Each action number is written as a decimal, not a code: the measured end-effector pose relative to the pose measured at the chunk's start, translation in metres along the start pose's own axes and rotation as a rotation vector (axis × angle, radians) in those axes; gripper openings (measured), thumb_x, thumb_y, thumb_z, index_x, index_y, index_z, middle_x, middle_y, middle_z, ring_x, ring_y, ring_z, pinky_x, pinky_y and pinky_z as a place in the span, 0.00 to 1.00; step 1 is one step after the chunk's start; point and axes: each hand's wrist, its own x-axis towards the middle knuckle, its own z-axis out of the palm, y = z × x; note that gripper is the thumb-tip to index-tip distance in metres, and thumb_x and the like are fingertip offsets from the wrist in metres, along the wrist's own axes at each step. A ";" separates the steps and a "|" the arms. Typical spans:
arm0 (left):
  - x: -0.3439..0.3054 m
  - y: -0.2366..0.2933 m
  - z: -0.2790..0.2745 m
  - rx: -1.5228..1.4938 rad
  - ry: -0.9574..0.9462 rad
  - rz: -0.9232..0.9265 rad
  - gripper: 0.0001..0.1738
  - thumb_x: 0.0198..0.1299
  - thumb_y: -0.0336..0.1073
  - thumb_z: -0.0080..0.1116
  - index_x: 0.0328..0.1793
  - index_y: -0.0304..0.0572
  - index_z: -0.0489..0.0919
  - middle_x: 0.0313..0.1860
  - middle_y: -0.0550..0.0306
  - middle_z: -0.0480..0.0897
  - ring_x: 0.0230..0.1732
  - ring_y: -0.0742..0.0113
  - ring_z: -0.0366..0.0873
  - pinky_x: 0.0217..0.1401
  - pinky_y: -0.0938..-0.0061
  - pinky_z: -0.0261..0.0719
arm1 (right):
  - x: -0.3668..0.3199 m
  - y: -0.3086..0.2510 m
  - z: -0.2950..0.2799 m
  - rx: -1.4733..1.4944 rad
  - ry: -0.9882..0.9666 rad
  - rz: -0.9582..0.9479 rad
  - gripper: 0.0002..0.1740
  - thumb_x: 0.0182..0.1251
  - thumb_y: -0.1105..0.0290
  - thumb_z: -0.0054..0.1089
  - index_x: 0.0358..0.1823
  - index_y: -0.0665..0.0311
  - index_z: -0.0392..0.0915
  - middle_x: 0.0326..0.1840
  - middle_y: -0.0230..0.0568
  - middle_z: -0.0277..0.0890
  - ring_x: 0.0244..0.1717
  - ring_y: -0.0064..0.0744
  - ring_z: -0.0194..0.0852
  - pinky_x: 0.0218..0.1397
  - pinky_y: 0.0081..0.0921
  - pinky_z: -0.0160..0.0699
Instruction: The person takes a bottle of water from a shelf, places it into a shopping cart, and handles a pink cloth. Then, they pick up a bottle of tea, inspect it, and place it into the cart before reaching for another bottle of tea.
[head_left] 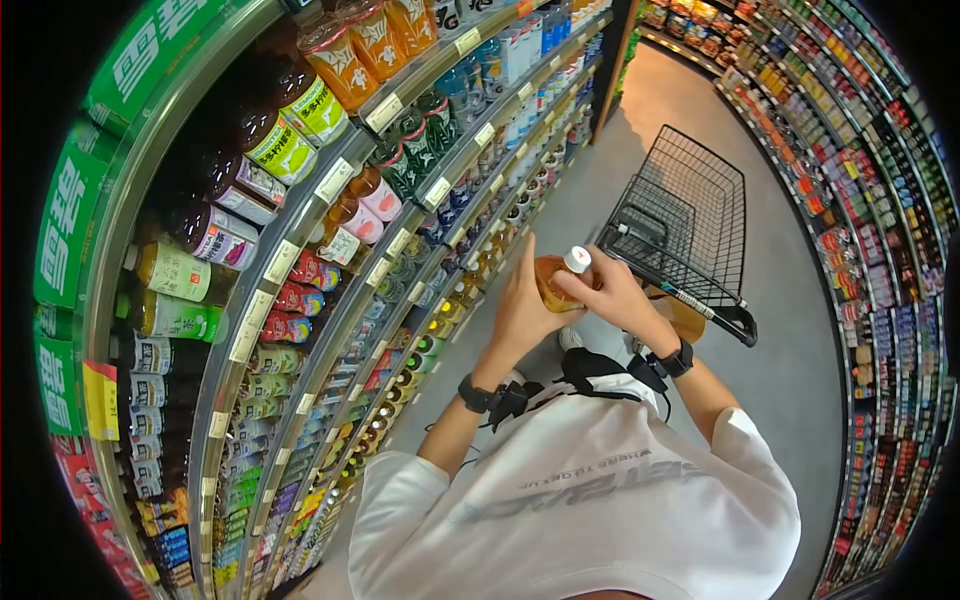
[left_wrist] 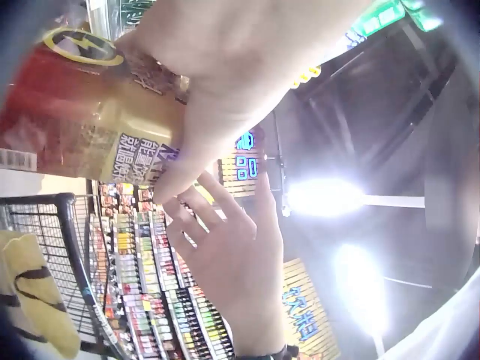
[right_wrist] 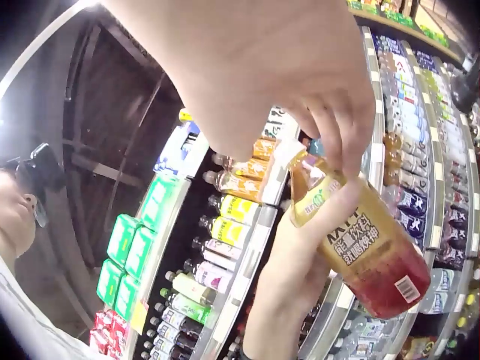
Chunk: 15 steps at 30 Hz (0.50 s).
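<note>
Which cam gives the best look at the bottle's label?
Right wrist: the bottle shows label text and barcode clearly. Left wrist: blurred, partly under the left hand. Head: small, just white cap and amber body.

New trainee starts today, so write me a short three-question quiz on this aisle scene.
1. True or false: the bottle is outside the cart.
2. What grips the bottle? A) one hand only B) both hands C) nothing
3. Fill in: the bottle's cap is ___.
Key: 1 true; 2 B, left hand and right hand; 3 white.
</note>
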 end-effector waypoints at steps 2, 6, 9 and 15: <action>0.002 0.010 0.007 0.036 -0.044 -0.033 0.74 0.37 0.49 0.85 0.84 0.34 0.46 0.65 0.35 0.74 0.66 0.36 0.74 0.66 0.51 0.75 | 0.016 0.011 0.000 -0.092 -0.032 -0.041 0.24 0.67 0.53 0.70 0.38 0.71 0.78 0.18 0.47 0.74 0.19 0.33 0.76 0.28 0.30 0.74; 0.023 0.023 0.019 0.035 -0.048 -0.074 0.78 0.36 0.45 0.87 0.86 0.36 0.39 0.67 0.34 0.72 0.67 0.36 0.73 0.69 0.53 0.73 | 0.039 0.031 -0.021 0.036 0.003 -0.102 0.23 0.66 0.56 0.70 0.29 0.70 0.75 0.18 0.50 0.74 0.17 0.35 0.73 0.27 0.33 0.75; 0.041 0.036 0.016 -0.108 -0.165 -0.050 0.84 0.34 0.41 0.88 0.87 0.40 0.31 0.69 0.36 0.71 0.69 0.42 0.73 0.73 0.56 0.70 | 0.056 0.047 -0.047 0.168 0.038 -0.120 0.21 0.68 0.59 0.68 0.28 0.71 0.75 0.16 0.43 0.71 0.18 0.22 0.66 0.24 0.29 0.68; 0.060 0.011 0.034 -0.086 -0.249 -0.174 0.66 0.38 0.42 0.86 0.81 0.35 0.55 0.68 0.44 0.74 0.68 0.57 0.73 0.73 0.64 0.69 | 0.091 0.079 -0.080 0.266 -0.007 -0.110 0.19 0.70 0.59 0.66 0.30 0.69 0.78 0.16 0.37 0.72 0.19 0.18 0.63 0.23 0.27 0.64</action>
